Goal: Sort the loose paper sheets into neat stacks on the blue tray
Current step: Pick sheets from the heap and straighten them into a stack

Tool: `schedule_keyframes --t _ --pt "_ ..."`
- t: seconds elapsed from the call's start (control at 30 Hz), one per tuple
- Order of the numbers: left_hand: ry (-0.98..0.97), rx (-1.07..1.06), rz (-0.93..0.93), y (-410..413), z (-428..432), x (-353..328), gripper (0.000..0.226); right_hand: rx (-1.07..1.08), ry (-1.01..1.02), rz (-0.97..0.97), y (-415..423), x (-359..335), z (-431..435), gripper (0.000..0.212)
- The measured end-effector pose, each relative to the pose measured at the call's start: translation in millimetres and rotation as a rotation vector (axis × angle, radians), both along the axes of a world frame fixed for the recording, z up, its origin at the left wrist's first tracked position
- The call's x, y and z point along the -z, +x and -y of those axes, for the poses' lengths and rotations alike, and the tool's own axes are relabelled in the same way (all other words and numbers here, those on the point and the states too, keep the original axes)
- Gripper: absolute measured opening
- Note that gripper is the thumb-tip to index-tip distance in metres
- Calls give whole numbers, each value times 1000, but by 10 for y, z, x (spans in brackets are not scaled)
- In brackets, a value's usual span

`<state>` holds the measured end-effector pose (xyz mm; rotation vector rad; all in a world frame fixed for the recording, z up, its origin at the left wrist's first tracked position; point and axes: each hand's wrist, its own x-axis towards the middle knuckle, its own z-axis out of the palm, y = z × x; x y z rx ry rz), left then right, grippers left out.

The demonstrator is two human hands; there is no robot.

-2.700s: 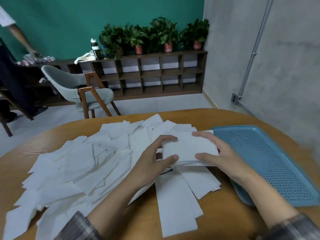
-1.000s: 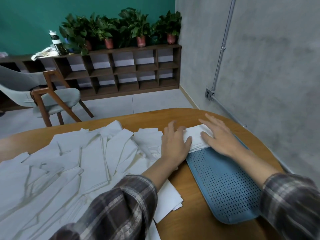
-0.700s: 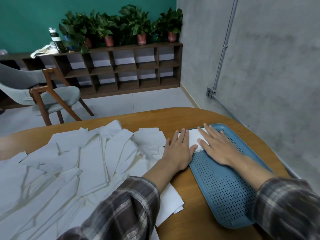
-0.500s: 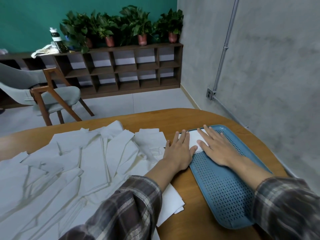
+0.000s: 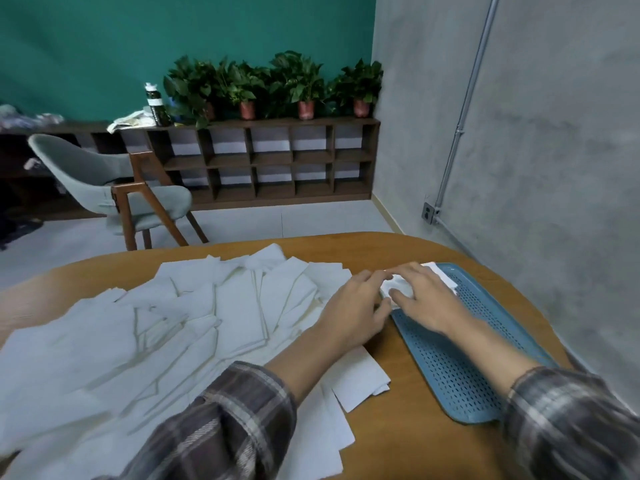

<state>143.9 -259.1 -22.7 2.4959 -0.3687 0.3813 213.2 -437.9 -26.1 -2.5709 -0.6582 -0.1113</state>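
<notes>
1. The right hand (image 5: 426, 299) lay on the small stack (image 5: 441, 276) at the far corner of the blue tray (image 5: 450, 368). Its fingers bent over the stack and its thumb sat at the near edge, apparently pinching the sheets to square them.
2. The left hand (image 5: 353, 306) reached the stack's left side, probably as a stop; blur hid whether it gripped.
3. The loose sheets (image 5: 173, 323) sprawled over the table (image 5: 398, 247) to the left, so most of the sorting remained.

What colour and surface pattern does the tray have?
The tray is blue, perforated with rows of small slots; the head view shows it best.
</notes>
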Motion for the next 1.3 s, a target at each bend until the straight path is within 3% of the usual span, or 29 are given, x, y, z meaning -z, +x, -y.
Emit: schedule_keyframes --t 0.2,0.4,0.67,0.97,1.1,1.2,1.3 --pt "21 -150 163 -727 -817 7 26 -68 162 55 -551 -49 -709 36" --pt "124 -391 88 -1119 -1649 404 50 -192 314 198 -1012 19 -1372 28" --pt "-103 -393 174 -1174 -1905 653 21 -235 371 150 -1042 321 -1845 44" --pt "-305 -374 194 -1272 -1955 566 18 -282 489 152 -1042 524 -1931 42" --pt "-323 -336 191 -1315 -1929 509 28 -298 517 156 -1072 517 -1925 38" --pt "-331 -331 226 -1330 -1914 475 17 -283 509 189 -1077 509 -1909 43" --pt "-482 -313 178 -1397 -1884 366 14 -281 527 159 -1102 428 -1875 45"
